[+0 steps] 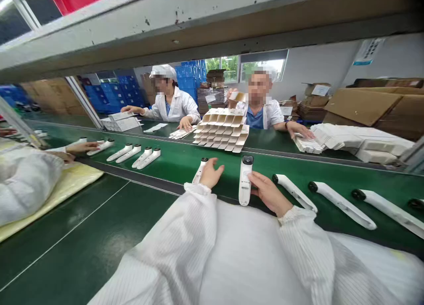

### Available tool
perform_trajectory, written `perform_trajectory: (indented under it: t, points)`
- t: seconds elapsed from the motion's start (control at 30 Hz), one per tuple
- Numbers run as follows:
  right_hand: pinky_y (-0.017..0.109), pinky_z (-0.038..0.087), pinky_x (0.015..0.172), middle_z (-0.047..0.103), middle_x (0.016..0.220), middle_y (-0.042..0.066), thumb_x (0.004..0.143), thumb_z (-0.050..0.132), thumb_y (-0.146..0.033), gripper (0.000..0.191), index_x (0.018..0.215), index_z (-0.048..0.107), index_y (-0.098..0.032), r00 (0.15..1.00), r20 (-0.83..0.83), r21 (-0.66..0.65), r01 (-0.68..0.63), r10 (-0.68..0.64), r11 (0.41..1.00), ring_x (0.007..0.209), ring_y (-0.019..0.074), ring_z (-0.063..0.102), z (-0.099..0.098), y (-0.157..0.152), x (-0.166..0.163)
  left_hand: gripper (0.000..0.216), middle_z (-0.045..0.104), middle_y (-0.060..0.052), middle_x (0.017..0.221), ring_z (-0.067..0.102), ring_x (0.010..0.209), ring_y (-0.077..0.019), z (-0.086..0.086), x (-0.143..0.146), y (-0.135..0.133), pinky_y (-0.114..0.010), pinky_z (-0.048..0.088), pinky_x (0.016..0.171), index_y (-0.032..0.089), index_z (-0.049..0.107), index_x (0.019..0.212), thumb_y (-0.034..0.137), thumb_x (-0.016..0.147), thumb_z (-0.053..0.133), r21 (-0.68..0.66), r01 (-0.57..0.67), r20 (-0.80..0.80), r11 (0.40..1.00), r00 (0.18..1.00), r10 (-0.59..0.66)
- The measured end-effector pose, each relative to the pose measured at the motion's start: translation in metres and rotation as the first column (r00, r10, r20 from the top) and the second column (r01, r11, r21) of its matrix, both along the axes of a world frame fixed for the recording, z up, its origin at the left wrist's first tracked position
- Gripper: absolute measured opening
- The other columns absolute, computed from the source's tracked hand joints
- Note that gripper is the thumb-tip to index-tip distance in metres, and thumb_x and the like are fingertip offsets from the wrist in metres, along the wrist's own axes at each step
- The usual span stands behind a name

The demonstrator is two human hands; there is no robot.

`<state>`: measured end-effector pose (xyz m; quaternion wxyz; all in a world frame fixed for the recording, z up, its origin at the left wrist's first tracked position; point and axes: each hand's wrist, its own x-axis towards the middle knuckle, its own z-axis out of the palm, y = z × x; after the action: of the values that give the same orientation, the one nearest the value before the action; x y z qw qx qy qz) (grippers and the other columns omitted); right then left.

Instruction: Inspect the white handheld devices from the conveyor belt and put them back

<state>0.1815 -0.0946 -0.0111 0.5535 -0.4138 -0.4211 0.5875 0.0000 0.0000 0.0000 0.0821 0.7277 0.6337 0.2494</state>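
Your left sleeve [185, 225] and right sleeve [308, 247]: white, loose, creased, lined with fine stripes. Your cuffs [293, 214]: white, gathered, ruffled round wrists. Your garment front [247, 252]: white, broad, softly wrinkled. Your left hand [211, 175], right hand [268, 191]: bare.

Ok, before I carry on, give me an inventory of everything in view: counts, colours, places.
Held device: one, white, black head, in the right hand
Near device: one, white, partly behind the left hand
Right-side devices: four, white, black heads, on the belt; last cut off
Left-side devices: at least five, white, along the belt
Belt: one, green, ahead
Open boxes: one stack, white and tan, across the belt
Flat cartons: uncountable, white, piled opposite
Co-workers: two, white coats, opposite
Co-worker's sleeve: one, white, far left
Pad: one, yellow, by that sleeve
Crates: many, blue, background
Cardboard boxes: several, brown, background
Shelf: one, grey, overhead
Left hand: one, white cuff, at the near device
Right hand: one, white cuff, gripping the held device
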Motion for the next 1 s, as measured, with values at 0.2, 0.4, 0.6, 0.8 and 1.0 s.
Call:
perform_trajectory:
  t: [0.2, 0.4, 0.6, 0.8, 1.0]
  points:
    - [0.029, 0.049, 0.077, 0.067, 0.094, 0.002, 0.072, 0.067, -0.048, 0.034, 0.093, 0.066, -0.022, 0.999, 0.037, -0.014, -0.029, 0.030, 0.999, 0.087, 0.0171, 0.060, 0.001, 0.002, -0.002, 0.049, 0.057, -0.017, 0.115, 0.048, 0.114, -0.0326, -0.003, -0.035, 0.004, -0.041, 0.038, 0.091, 0.016, 0.052, 0.120, 0.007, 0.072, 0.054, -0.203, -0.122, 0.002, 0.971, 0.992, 0.125]
    - [0.033, 0.049, 0.075, 0.069, 0.095, 0.006, 0.082, 0.051, -0.049, 0.031, 0.090, 0.058, -0.020, 0.983, 0.186, -0.103, 0.020, -0.001, 0.995, 0.082, 0.0195, 0.064, 0.001, 0.002, -0.001, 0.038, 0.063, -0.013, 0.093, 0.061, 0.078, -0.0199, 0.001, -0.002, -0.006, -0.024, 0.041, 0.050, 0.011, 0.055, 0.110, 0.014, 0.073, 0.046, -0.380, 0.455, 0.917, 0.805, 0.299, 0.265]
    - [0.039, 0.043, 0.084, 0.063, 0.105, 0.010, 0.081, 0.051, -0.032, 0.030, 0.107, 0.055, -0.018, 0.594, 0.792, 0.014, 0.212, -0.140, 0.977, 0.094, 0.0251, 0.059, -0.014, 0.012, 0.014, 0.031, 0.061, -0.009, 0.072, 0.052, 0.052, -0.0122, 0.009, 0.026, -0.035, -0.020, 0.031, 0.036, 0.007, 0.060, 0.095, 0.029, 0.084, 0.041, -0.354, 0.645, 0.906, 0.677, 0.058, 0.419]
    - [0.041, 0.039, 0.094, 0.055, 0.118, 0.012, 0.081, 0.048, -0.031, 0.033, 0.109, 0.060, -0.019, 0.460, 0.768, 0.394, 0.209, -0.446, 0.895, 0.110, 0.0272, 0.051, -0.011, 0.011, 0.013, 0.019, 0.059, -0.003, 0.073, 0.054, 0.060, -0.0104, 0.011, 0.038, -0.049, -0.018, 0.035, 0.043, 0.015, 0.059, 0.091, 0.030, 0.080, 0.058, -0.368, 0.622, 0.906, 0.692, 0.071, 0.417]
    - [0.036, 0.050, 0.076, 0.062, 0.104, 0.006, 0.074, 0.059, -0.047, 0.039, 0.104, 0.062, -0.022, 0.957, 0.268, 0.162, 0.067, -0.109, 0.985, 0.091, 0.0216, 0.059, 0.005, 0.004, -0.004, 0.030, 0.059, -0.001, 0.071, 0.055, 0.065, -0.0106, 0.009, 0.045, -0.054, -0.022, 0.042, 0.063, 0.017, 0.057, 0.095, 0.009, 0.068, 0.064, -0.228, 0.656, 0.950, 0.720, -0.011, 0.311]
